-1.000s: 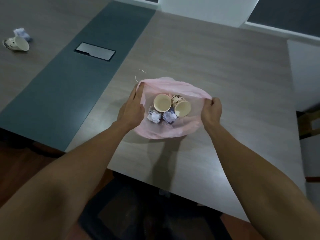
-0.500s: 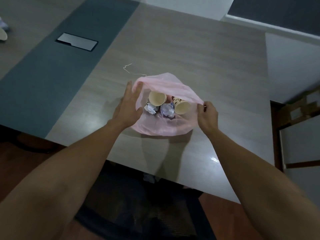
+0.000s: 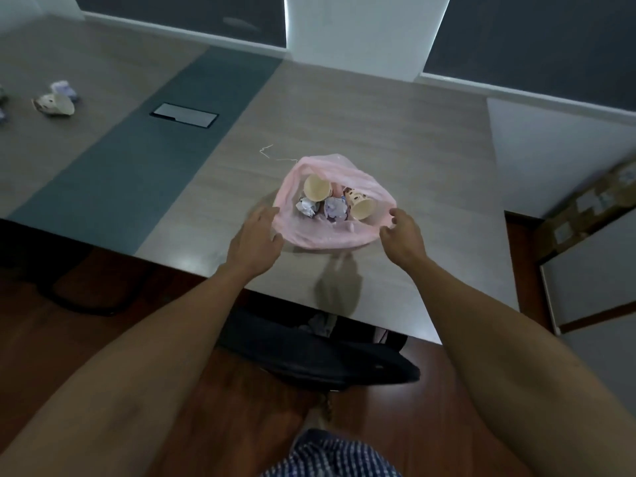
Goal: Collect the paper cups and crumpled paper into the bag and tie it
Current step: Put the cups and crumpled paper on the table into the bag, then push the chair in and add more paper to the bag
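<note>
Pink plastic bag (image 3: 330, 232), lying on the near right part of the wooden table (image 3: 395, 139), mouth open and facing up toward the onlooker; its long axis runs roughly left to right across the table edge. Inside lie two paper cups. The left cup (image 3: 317, 188) lies with its open rim turned up and toward the near side. The right cup (image 3: 359, 204) lies on its side, long axis slanting from upper left to lower right, rim pointing to the near right. Between and below the cups sit two pieces of crumpled paper, one whitish (image 3: 306, 208) and one bluish (image 3: 334, 208).

Left hand (image 3: 256, 242), at the bag's left edge, fingers relaxed and spread, fingertips at or just beside the plastic; it grips nothing. Right hand (image 3: 402, 237), at the bag's right edge, fingers loosely curved near the rim, holding nothing; whether they touch the plastic cannot be told.

A thin pale thread (image 3: 272, 153) lies on the table just beyond the bag. A dark grey strip (image 3: 144, 160) crosses the table, with a rectangular hatch (image 3: 184, 115) set in it. At far left lie another paper cup (image 3: 53, 104) on its side and a paper wad (image 3: 63, 89) just behind it.
</note>
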Tool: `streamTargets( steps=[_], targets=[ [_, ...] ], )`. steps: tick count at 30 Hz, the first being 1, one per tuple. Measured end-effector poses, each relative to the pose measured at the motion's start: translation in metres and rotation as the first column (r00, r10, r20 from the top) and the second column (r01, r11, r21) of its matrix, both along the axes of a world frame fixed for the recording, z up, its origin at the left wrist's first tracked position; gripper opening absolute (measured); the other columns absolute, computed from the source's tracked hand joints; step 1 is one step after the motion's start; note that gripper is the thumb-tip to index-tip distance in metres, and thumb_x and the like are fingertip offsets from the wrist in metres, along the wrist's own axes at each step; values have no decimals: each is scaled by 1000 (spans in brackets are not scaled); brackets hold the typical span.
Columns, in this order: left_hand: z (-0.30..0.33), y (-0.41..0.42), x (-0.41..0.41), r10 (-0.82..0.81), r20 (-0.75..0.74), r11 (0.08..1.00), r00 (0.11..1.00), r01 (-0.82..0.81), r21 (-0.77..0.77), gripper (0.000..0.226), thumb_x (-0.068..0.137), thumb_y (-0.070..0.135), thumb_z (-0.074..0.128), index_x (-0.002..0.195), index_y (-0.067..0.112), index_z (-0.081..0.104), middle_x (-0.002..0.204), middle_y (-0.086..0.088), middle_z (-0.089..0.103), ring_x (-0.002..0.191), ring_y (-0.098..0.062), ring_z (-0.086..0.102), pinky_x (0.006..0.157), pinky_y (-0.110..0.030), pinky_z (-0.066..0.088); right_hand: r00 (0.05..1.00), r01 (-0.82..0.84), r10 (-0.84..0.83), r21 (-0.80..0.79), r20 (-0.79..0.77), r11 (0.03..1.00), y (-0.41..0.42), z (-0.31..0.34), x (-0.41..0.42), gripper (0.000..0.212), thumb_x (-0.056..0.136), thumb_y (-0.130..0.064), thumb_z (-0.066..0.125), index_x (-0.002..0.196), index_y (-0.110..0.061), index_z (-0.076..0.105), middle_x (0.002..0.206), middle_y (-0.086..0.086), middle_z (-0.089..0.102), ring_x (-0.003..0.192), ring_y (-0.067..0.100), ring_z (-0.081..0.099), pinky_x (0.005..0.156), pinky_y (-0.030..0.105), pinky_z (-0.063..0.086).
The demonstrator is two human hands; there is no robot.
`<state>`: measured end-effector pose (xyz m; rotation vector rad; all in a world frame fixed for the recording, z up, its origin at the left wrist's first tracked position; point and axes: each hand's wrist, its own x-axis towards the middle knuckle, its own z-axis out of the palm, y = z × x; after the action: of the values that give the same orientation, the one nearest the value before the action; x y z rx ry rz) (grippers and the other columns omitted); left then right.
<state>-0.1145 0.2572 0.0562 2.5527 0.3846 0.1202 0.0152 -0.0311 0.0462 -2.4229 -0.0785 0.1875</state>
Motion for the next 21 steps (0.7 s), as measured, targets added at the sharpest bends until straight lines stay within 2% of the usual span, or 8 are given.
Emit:
streamTargets(
  steps=[5, 8, 12, 16, 19, 21],
  targets=[
    [13, -20, -78, -13, -10, 1000, 1000, 14, 28, 50, 95, 28, 59, 144, 20, 52, 157, -4, 39, 126, -27, 55, 103, -45, 48, 993, -115, 114, -38, -9, 993, -13, 8, -79, 49, 96, -16, 59, 144, -8, 52, 143, 15, 57, 129, 32, 55, 106, 41, 45],
    [21, -29, -118, -23, 25, 997, 999, 21, 69, 46, 96, 27, 59, 140, 15, 56, 147, -4, 49, 120, -28, 58, 100, -44, 50, 989, -151, 150, -66, -16, 986, -23, 9, -119, 46, 98, -18, 58, 142, -6, 54, 144, 13, 57, 130, 30, 55, 108, 39, 43],
    [30, -47, -164, -27, 22, 996, 999, 25, 88, 46, 96, 26, 59, 141, 14, 56, 149, -6, 48, 129, -27, 54, 108, -42, 45, 986, -166, 166, -76, -12, 983, -43, 16, -167, 42, 99, -17, 57, 138, -4, 59, 140, 14, 61, 128, 31, 56, 107, 37, 43],
    [38, -67, -193, -11, 12, 994, 1000, 9, 111, 48, 98, 26, 57, 144, 14, 54, 155, -6, 45, 139, -25, 46, 114, -41, 39, 982, -189, 190, -67, 10, 980, -64, 26, -193, 35, 98, -20, 59, 129, -4, 65, 131, 15, 66, 119, 31, 60, 100, 36, 46],
    [41, -83, -208, 17, 13, 986, 1000, -19, 165, 48, 97, 28, 58, 143, 13, 55, 154, -6, 47, 139, -25, 46, 116, -42, 37, 977, -211, 211, -30, -8, 977, -81, 29, -206, 36, 99, -30, 60, 124, -6, 68, 124, 13, 69, 110, 30, 64, 95, 39, 52],
    [40, -95, -218, 49, 2, 977, 999, -49, 209, 49, 97, 31, 58, 143, 14, 56, 154, -7, 48, 140, -26, 44, 116, -44, 36, 967, -254, 254, -6, -21, 967, -92, 30, -218, 47, 98, -45, 57, 126, -9, 67, 125, 10, 69, 110, 26, 64, 96, 40, 52]
  ],
)
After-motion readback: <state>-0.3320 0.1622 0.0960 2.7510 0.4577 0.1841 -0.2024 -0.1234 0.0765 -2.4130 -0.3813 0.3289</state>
